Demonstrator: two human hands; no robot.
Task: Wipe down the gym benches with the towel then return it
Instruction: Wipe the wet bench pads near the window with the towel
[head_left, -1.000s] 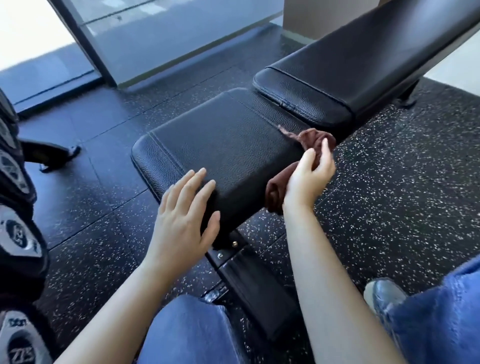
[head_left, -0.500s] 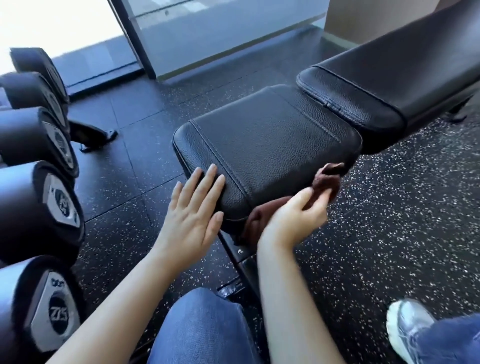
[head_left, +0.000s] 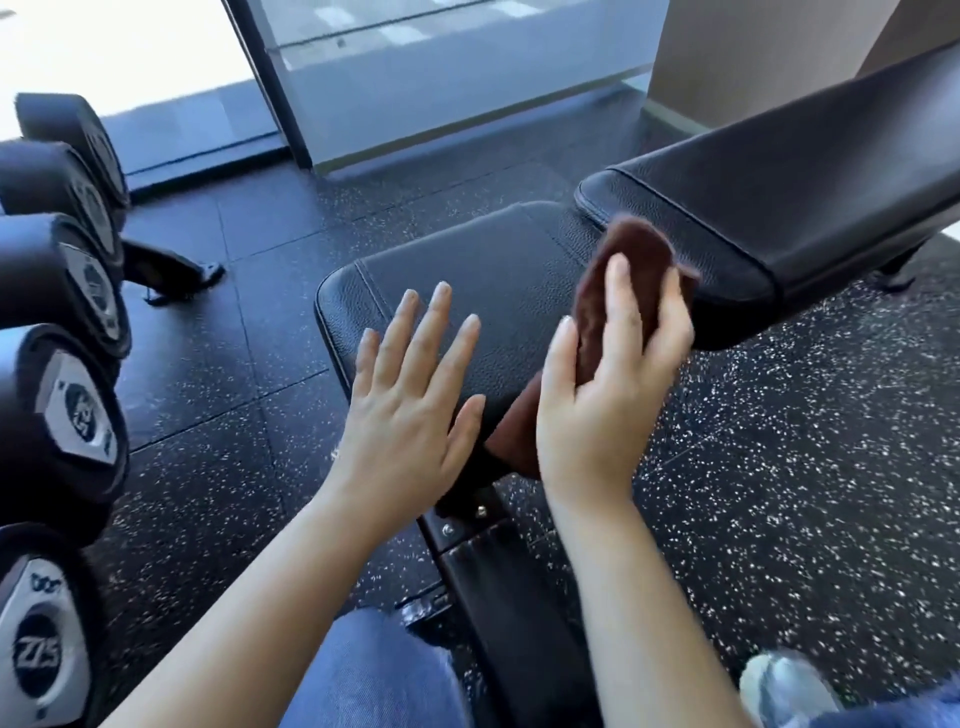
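A black padded gym bench stands in front of me, with a flat seat pad (head_left: 483, 280) and an inclined back pad (head_left: 779, 208) to its right. My left hand (head_left: 415, 405) is spread flat, fingers straight, over the near left part of the seat pad. My right hand (head_left: 608, 395) grips a brown towel (head_left: 634, 260) above the seat pad's right side. The towel sticks up past my fingers toward the back pad's lower end, and a fold hangs below my palm.
A rack of black dumbbells (head_left: 67, 410) lines the left edge. The bench's metal frame (head_left: 498, 582) runs toward my knees. Black speckled rubber floor (head_left: 805, 467) surrounds the bench. A glass wall (head_left: 441, 78) stands at the back. My shoe (head_left: 784, 686) is at the lower right.
My right hand has lifted the towel from the seat pad's right edge up over the pad. My left hand has stayed flat on the near corner. The view shifted right.
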